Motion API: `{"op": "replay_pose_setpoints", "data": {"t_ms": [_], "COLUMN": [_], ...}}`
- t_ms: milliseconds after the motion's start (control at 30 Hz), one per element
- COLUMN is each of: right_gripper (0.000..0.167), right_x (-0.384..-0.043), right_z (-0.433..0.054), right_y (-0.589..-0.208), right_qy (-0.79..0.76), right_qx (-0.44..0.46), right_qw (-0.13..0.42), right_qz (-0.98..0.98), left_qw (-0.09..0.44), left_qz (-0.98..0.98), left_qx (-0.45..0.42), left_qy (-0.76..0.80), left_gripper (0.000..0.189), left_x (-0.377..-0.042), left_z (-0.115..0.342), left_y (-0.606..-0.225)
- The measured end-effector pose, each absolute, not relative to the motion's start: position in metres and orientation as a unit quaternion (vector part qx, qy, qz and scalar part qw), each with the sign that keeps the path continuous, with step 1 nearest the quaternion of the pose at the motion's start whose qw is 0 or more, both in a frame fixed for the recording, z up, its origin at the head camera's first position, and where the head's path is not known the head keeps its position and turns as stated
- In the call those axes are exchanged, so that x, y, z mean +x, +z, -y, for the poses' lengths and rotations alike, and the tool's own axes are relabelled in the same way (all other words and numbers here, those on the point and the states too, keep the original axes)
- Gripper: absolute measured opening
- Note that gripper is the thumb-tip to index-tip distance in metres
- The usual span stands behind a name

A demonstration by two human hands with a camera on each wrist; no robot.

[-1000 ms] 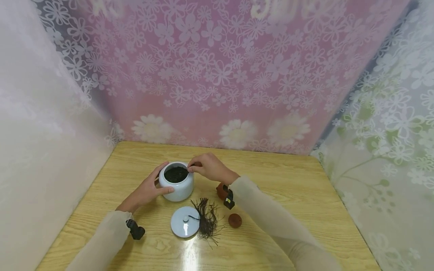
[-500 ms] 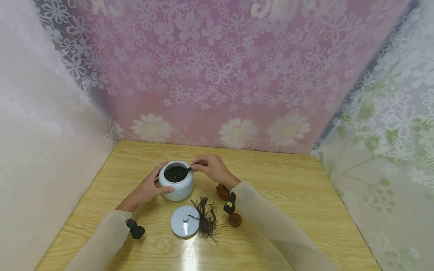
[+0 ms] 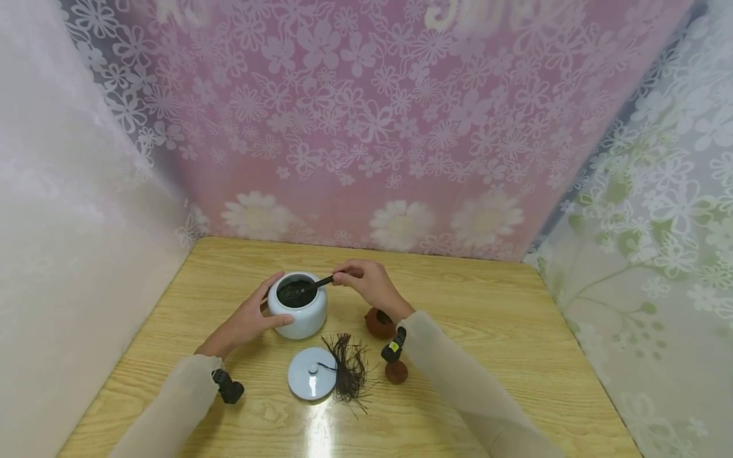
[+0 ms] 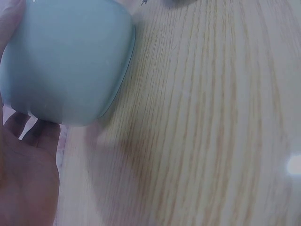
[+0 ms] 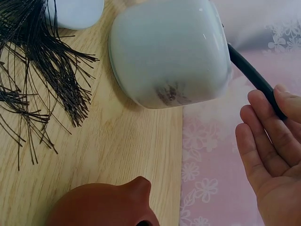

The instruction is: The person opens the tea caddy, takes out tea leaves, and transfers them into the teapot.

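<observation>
Right wrist: glossy pale jar (image 5: 164,52), faint dark motif (image 5: 173,93); slim black tool (image 5: 255,76).

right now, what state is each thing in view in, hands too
White jar: upright, open, dark contents inside
White lid: off the jar, lying knob up
Dark tassel: strands spread, lying beside the lid
Dark stick: slanted, one end in the jar
Brown teapot: uncovered, partly hidden
Small brown disc: lying on the table
Left hand: holding the jar's side
Right hand: fingers pinching the stick
</observation>
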State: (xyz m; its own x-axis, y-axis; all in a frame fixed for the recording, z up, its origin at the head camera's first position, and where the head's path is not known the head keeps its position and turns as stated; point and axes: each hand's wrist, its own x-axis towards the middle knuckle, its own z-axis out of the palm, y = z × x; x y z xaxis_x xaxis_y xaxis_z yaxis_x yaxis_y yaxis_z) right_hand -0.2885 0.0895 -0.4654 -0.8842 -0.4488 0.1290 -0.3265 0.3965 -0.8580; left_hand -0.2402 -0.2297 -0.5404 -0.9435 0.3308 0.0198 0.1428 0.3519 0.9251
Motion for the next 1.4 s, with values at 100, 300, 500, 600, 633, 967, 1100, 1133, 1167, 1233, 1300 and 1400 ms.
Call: {"op": "replay_pose_setpoints", "data": {"t_ms": [100,300,500,600,633,967,1100,1133,1167,1233,1300,1400], "right_gripper": [0.025,0.024,0.024,0.023,0.024,0.025,0.025,0.026,0.027,0.028,0.03,0.031], "right_x": [-0.288,-0.286,-0.285,-0.284,-0.284,-0.284,-0.283,-0.283,-0.283,-0.284,-0.284,-0.284], "right_z": [-0.092,-0.098,-0.104,-0.108,-0.109,-0.127,-0.136,-0.139,-0.141,-0.146,-0.152,-0.16], "right_y": [-0.467,-0.469,-0.47,-0.47,-0.469,-0.464,-0.462,-0.462,-0.462,-0.461,-0.461,-0.46], "right_qy": [-0.514,-0.533,-0.543,-0.552,-0.556,-0.575,-0.58,-0.58,-0.579,-0.575,-0.57,-0.567], "right_qx": [-0.23,-0.227,-0.212,-0.198,-0.193,-0.192,-0.186,-0.184,-0.185,-0.185,-0.188,-0.186], "right_qw": [0.06,0.053,0.052,0.057,0.058,0.032,0.026,0.026,0.024,0.019,0.013,0.006], "right_qz": [-0.824,-0.813,-0.811,-0.808,-0.807,-0.794,-0.793,-0.793,-0.794,-0.797,-0.8,-0.803], "left_qw": [0.088,0.09,0.09,0.09,0.089,0.089,0.088,0.089,0.089,0.09,0.09,0.091], "left_qz": [-0.815,-0.815,-0.819,-0.82,-0.821,-0.821,-0.82,-0.82,-0.82,-0.819,-0.818,-0.817], "left_qx": [0.144,0.144,0.14,0.14,0.139,0.139,0.141,0.141,0.141,0.14,0.139,0.139], "left_qy": [0.554,0.554,0.549,0.548,0.547,0.547,0.547,0.548,0.548,0.549,0.551,0.552], "left_gripper": [0.108,0.108,0.109,0.108,0.109,0.109,0.108,0.109,0.109,0.11,0.11,0.111], "left_x": [-0.241,-0.242,-0.241,-0.24,-0.24,-0.241,-0.241,-0.24,-0.24,-0.24,-0.239,-0.239], "left_z": [0.23,0.23,0.229,0.229,0.228,0.229,0.229,0.229,0.229,0.229,0.229,0.229], "left_y": [-0.54,-0.541,-0.541,-0.54,-0.54,-0.541,-0.54,-0.54,-0.54,-0.54,-0.54,-0.539]}}
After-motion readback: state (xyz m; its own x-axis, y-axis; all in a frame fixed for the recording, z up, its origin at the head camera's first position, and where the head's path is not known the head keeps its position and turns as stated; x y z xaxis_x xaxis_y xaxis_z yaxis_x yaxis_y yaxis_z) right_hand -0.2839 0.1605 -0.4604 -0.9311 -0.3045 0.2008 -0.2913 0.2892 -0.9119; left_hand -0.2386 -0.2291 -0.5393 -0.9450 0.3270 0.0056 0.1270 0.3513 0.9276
